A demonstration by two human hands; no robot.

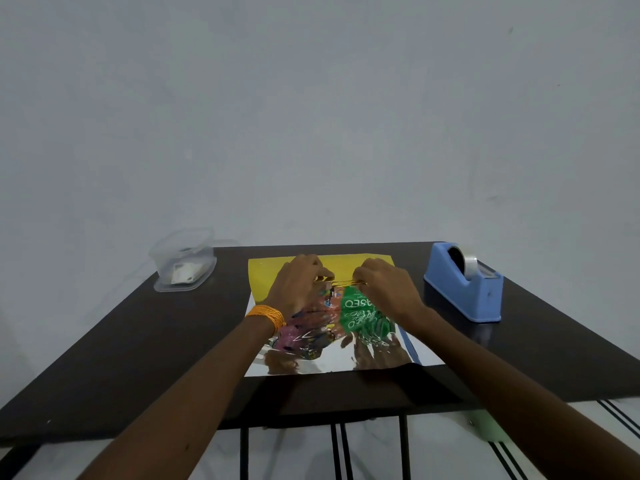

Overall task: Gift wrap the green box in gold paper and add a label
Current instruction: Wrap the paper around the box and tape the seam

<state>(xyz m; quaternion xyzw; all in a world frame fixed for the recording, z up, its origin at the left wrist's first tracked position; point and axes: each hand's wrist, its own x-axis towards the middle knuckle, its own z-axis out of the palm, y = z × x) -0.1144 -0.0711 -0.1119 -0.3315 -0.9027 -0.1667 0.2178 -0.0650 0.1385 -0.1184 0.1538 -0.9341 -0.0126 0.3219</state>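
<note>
The gold paper lies in the middle of the dark table, its far part showing yellow and its near part showing a mirror-like silver side. The green box with white lettering shows between my wrists, partly as a crumpled reflection in the silver. My left hand, with an orange bracelet at the wrist, and my right hand sit close together over the box. Both pinch a thin gold edge of the paper between their fingertips. Most of the box is hidden under my hands and the paper.
A blue tape dispenser with a roll of clear tape stands at the table's right. A clear plastic container with small white pieces inside sits at the back left corner. The dark table ends close to a plain wall.
</note>
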